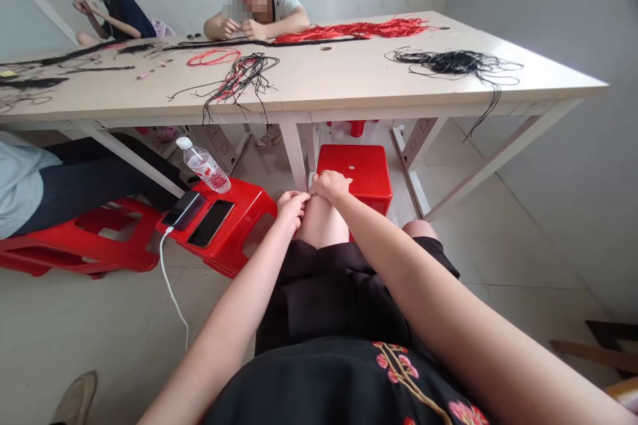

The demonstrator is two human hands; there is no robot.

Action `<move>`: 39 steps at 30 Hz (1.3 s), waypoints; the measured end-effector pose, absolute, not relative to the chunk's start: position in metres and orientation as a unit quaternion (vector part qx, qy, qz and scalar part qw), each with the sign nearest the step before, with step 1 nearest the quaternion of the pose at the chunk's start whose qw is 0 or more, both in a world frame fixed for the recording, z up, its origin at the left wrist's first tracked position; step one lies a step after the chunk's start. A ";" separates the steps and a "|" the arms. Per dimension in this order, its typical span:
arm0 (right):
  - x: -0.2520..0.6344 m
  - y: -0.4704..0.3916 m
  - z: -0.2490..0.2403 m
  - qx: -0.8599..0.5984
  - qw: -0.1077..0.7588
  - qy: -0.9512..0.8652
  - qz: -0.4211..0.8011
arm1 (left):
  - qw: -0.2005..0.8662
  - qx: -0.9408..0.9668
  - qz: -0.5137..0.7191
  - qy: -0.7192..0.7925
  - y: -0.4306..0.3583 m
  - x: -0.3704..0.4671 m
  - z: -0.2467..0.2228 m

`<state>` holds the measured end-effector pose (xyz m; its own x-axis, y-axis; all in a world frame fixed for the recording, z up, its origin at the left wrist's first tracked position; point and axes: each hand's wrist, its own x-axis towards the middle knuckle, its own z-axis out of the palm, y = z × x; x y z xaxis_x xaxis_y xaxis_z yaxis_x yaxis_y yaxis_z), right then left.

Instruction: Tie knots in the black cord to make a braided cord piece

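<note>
Both of my hands are together over my bare knee (323,229). My left hand (292,206) is closed, its thumb and fingertips pinching a short stretch of thin dark cord (314,194). From there the cord runs to my right hand (331,184), whose fingers are curled over it at the far side of the knee. The fingertips of my right hand are hidden, and so is the rest of the cord.
Ahead stands a pale table (343,80) with black cords (456,61), red cords (359,30) and a mixed bundle (244,76). Red stools (355,169) stand below; the left one holds a bottle (207,166) and phones (212,222). Several people sit around.
</note>
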<state>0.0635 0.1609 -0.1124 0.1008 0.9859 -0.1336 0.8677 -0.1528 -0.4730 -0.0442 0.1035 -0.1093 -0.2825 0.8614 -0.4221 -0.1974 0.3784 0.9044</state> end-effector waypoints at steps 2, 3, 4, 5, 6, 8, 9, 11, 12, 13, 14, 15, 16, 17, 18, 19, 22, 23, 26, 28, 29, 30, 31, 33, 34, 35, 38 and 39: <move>0.064 0.162 -0.112 -0.729 0.138 -0.635 0.215 | 0.540 0.264 0.492 0.630 0.104 -0.044 -0.110; 0.064 0.163 -0.112 -0.729 0.137 -0.635 0.216 | 0.540 0.264 0.492 0.629 0.104 -0.045 -0.111; 0.064 0.164 -0.112 -0.729 0.136 -0.634 0.217 | 0.541 0.265 0.493 0.628 0.105 -0.045 -0.111; 0.064 0.165 -0.113 -0.730 0.135 -0.634 0.218 | 0.542 0.265 0.493 0.627 0.105 -0.045 -0.112; 0.064 0.165 -0.113 -0.730 0.135 -0.633 0.218 | 0.542 0.266 0.494 0.626 0.106 -0.045 -0.113; 0.064 0.166 -0.113 -0.732 0.135 -0.631 0.219 | 0.542 0.268 0.496 0.624 0.106 -0.045 -0.114; 0.064 0.166 -0.113 -0.732 0.135 -0.630 0.220 | 0.542 0.268 0.496 0.623 0.106 -0.045 -0.114; 0.064 0.165 -0.113 -0.733 0.137 -0.628 0.221 | 0.542 0.269 0.496 0.623 0.106 -0.045 -0.113; 0.064 0.165 -0.112 -0.733 0.138 -0.628 0.220 | 0.542 0.269 0.496 0.623 0.106 -0.045 -0.113; 0.064 0.165 -0.112 -0.733 0.139 -0.628 0.220 | 0.542 0.268 0.496 0.623 0.105 -0.045 -0.112; 0.064 0.164 -0.111 -0.733 0.140 -0.629 0.219 | 0.542 0.267 0.496 0.623 0.105 -0.044 -0.112; 0.065 0.164 -0.111 -0.732 0.141 -0.630 0.218 | 0.542 0.267 0.496 0.624 0.105 -0.044 -0.112; 0.065 0.163 -0.110 -0.731 0.141 -0.631 0.218 | 0.543 0.266 0.496 0.624 0.105 -0.044 -0.111; 0.065 0.163 -0.110 -0.730 0.142 -0.632 0.217 | 0.543 0.266 0.496 0.623 0.105 -0.044 -0.111; 0.065 0.162 -0.110 -0.729 0.142 -0.634 0.216 | 0.544 0.266 0.495 0.623 0.105 -0.043 -0.111; 0.065 0.162 -0.110 -0.728 0.143 -0.635 0.215 | 0.544 0.266 0.495 0.623 0.105 -0.043 -0.111; 0.066 0.160 -0.109 -0.727 0.144 -0.637 0.210 | 0.546 0.267 0.495 0.621 0.105 -0.044 -0.111; 0.066 0.159 -0.109 -0.727 0.145 -0.638 0.209 | 0.547 0.267 0.495 0.620 0.105 -0.044 -0.111; 0.066 0.158 -0.110 -0.725 0.149 -0.641 0.205 | 0.557 0.267 0.494 0.612 0.104 -0.046 -0.110; 0.066 0.158 -0.111 -0.725 0.151 -0.640 0.204 | 0.564 0.267 0.494 0.605 0.103 -0.048 -0.109; 0.066 0.158 -0.111 -0.725 0.152 -0.640 0.203 | 0.567 0.267 0.495 0.602 0.103 -0.049 -0.109; 0.066 0.159 -0.111 -0.725 0.152 -0.640 0.203 | 0.570 0.268 0.495 0.599 0.103 -0.050 -0.108; 0.066 0.159 -0.112 -0.726 0.153 -0.640 0.202 | 0.571 0.268 0.496 0.597 0.102 -0.051 -0.108; 0.066 0.159 -0.112 -0.727 0.153 -0.639 0.201 | 0.572 0.271 0.496 0.594 0.101 -0.052 -0.106; 0.066 0.159 -0.112 -0.727 0.153 -0.639 0.200 | 0.574 0.273 0.495 0.592 0.100 -0.052 -0.105; 0.066 0.158 -0.111 -0.727 0.153 -0.639 0.200 | 0.575 0.276 0.494 0.590 0.099 -0.053 -0.104; 0.066 0.157 -0.110 -0.726 0.153 -0.640 0.199 | 0.580 0.289 0.490 0.583 0.096 -0.054 -0.100; 0.066 0.157 -0.110 -0.726 0.153 -0.640 0.199 | 0.580 0.295 0.489 0.581 0.096 -0.055 -0.099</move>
<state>0.0662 0.1570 -0.1098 0.1011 0.9906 -0.0926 0.8690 -0.1333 -0.4765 -0.0547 0.0956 -0.0994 -0.1532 0.9100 -0.3853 -0.2254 0.3475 0.9102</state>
